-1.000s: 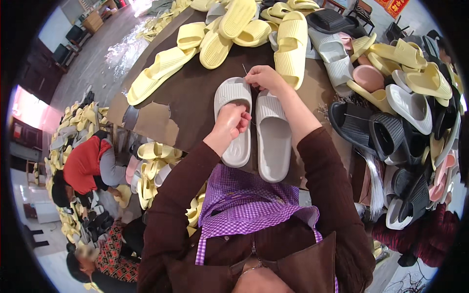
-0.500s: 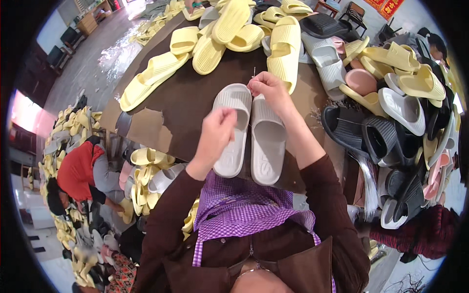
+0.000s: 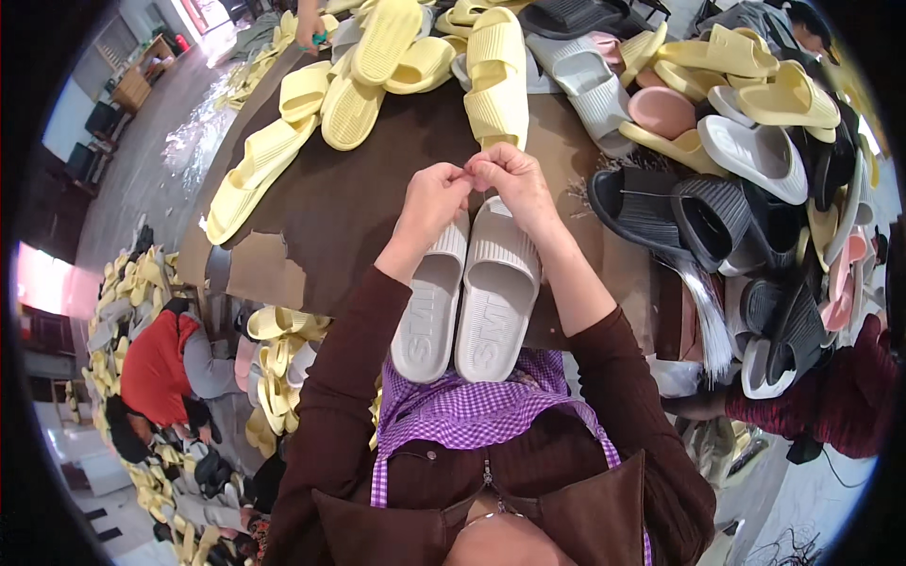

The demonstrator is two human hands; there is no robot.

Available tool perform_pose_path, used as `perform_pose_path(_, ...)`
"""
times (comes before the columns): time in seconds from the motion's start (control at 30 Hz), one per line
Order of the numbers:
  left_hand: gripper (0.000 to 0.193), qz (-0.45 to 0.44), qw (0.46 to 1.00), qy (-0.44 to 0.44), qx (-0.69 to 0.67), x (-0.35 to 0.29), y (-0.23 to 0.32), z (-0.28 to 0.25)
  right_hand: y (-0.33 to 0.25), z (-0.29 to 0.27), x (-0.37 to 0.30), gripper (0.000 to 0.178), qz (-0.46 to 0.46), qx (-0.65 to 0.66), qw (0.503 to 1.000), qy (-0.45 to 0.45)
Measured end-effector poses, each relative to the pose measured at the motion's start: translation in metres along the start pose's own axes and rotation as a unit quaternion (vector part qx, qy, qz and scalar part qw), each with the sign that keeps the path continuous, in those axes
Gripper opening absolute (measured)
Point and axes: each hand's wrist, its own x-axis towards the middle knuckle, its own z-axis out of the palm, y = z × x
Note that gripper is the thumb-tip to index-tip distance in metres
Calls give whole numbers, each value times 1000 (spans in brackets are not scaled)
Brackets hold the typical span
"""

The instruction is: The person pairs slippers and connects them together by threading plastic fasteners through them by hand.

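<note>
A pair of grey slide sandals lies side by side at the near edge of the brown table, toes away from me. Over the toe of the left sandal [image 3: 425,325], my left hand [image 3: 429,209] is closed in a pinch. My right hand [image 3: 514,189] pinches just above the toe of the right sandal [image 3: 491,321]. The fingertips of both hands meet between the two toes. Whatever they grip is too small to make out. Beyond my fingers stands a yellow slide [image 3: 497,80].
Yellow slides [image 3: 274,156] line the far left of the table [image 3: 377,203]. Grey, pink, yellow and black slides [image 3: 628,208] pile up at right. White strands [image 3: 703,321] hang off the right edge. A person in red [image 3: 156,368] bends at left; another person's hand [image 3: 310,33] shows at the back.
My left hand has moved up and right from over the left sandal to meet my right hand at the toes. The sandals appear lower in view, nearer my apron. The whole view has shifted.
</note>
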Motion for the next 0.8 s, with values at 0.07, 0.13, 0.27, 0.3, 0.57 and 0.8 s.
perform_pose_path(0.07,16,9,999,13,-35,0,-2,1,1,-2,-5,7,-1,-1,1000,19)
perform_pose_path(0.13,14,30,993,43,-108,0,-1,1,-4,-7,-11,9,-9,-20,999,39)
perform_pose_path(0.27,12,39,984,53,-169,-2,-1,3,-13,1,-22,13,-12,-27,998,49)
perform_pose_path(0.3,12,38,984,54,-168,-3,-1,5,-17,3,-24,14,-11,-27,998,48)
perform_pose_path(0.57,11,48,981,77,-170,-3,-3,9,-31,4,-33,12,-138,-310,939,49)
perform_pose_path(0.8,12,66,984,20,-162,-3,-4,8,-25,-4,-32,11,-164,-367,912,81)
